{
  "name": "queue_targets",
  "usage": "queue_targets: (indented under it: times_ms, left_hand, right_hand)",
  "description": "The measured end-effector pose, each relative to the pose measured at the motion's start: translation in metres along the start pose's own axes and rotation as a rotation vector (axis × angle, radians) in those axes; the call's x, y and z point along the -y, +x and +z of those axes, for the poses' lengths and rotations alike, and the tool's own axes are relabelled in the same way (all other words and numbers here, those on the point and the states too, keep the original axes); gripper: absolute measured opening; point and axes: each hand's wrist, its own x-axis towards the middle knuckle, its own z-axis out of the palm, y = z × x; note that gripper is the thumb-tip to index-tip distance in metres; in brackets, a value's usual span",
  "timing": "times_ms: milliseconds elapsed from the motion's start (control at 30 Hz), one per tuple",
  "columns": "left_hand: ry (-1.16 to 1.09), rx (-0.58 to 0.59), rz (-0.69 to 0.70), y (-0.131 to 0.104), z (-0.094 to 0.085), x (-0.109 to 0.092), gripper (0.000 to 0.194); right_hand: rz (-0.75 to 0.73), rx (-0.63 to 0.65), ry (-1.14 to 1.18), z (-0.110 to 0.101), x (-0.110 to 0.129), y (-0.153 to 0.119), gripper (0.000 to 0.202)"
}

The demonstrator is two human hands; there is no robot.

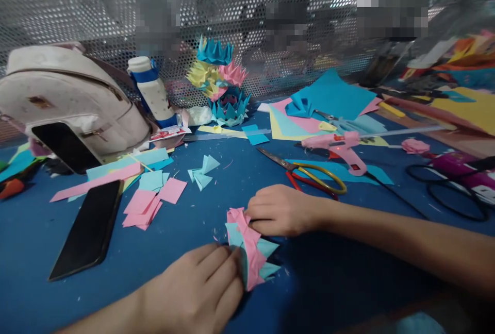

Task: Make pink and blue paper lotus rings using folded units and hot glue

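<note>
A pink and light-blue folded paper piece point(253, 254) with pointed tips stands between my two hands at the lower middle. My left hand point(201, 285) is closed on its lower left side, with the fingertips partly hidden behind the paper. At its upper right edge, the curled fingers of my right hand point(284, 210) pinch the pink part. Light-blue folded triangles point(203, 171) and pink paper squares point(143, 207) lie to the left. Scissors with yellow and red handles point(309, 171) rest just beyond my right hand, near a pink glue gun point(340, 146).
Two black phones, one flat point(88, 228) and one leaning on a white backpack point(62, 86), are at the left. A bottle point(152, 92) and stacked paper flowers point(220, 84) stand at the back. Coloured sheets point(332, 94) and a black cable point(444, 189) lie at the right.
</note>
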Motion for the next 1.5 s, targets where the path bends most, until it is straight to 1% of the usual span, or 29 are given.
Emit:
queue_targets:
  times_ms: [133,233,333,467,633,700,800,900,1000,1167,1300,1500]
  left_hand:
    - [-0.004,0.005,-0.014,-0.001,0.000,0.001,0.036]
    - [0.008,0.019,-0.016,-0.003,0.000,0.001,0.034]
    - [0.029,0.022,-0.027,-0.006,0.000,-0.001,0.030]
    - [0.089,0.034,-0.076,-0.008,0.002,-0.006,0.028]
    - [0.141,0.050,-0.106,-0.009,0.003,-0.011,0.030]
    - [0.152,0.043,-0.115,-0.009,0.003,-0.011,0.031]
    - [0.149,0.033,-0.122,-0.009,0.003,-0.012,0.032]
    - [0.138,0.047,-0.138,-0.009,0.004,-0.013,0.030]
    - [0.143,0.044,-0.150,-0.008,0.004,-0.013,0.032]
    - [0.169,-0.002,-0.161,-0.006,0.004,-0.012,0.039]
    - [0.175,0.014,-0.165,-0.005,0.004,-0.012,0.038]
    - [0.193,-0.015,-0.153,-0.004,0.003,-0.012,0.037]
  right_hand:
    - [0.068,0.039,0.063,-0.001,0.004,0.003,0.030]
    - [0.139,0.113,0.113,-0.003,0.007,0.005,0.040]
    - [0.201,0.194,0.166,-0.004,0.011,0.007,0.046]
    - [0.296,0.257,0.266,-0.005,0.016,0.007,0.045]
    - [0.475,0.273,0.429,-0.007,0.019,0.010,0.043]
    - [0.517,0.277,0.467,-0.008,0.019,0.011,0.043]
    - [0.524,0.262,0.483,-0.009,0.018,0.012,0.042]
    - [0.517,0.250,0.508,-0.009,0.017,0.011,0.041]
    - [0.518,0.268,0.533,-0.009,0.016,0.011,0.042]
    - [0.539,0.284,0.569,-0.011,0.017,0.013,0.040]
    - [0.557,0.295,0.573,-0.013,0.019,0.015,0.039]
    - [0.511,0.226,0.576,-0.012,0.018,0.016,0.038]
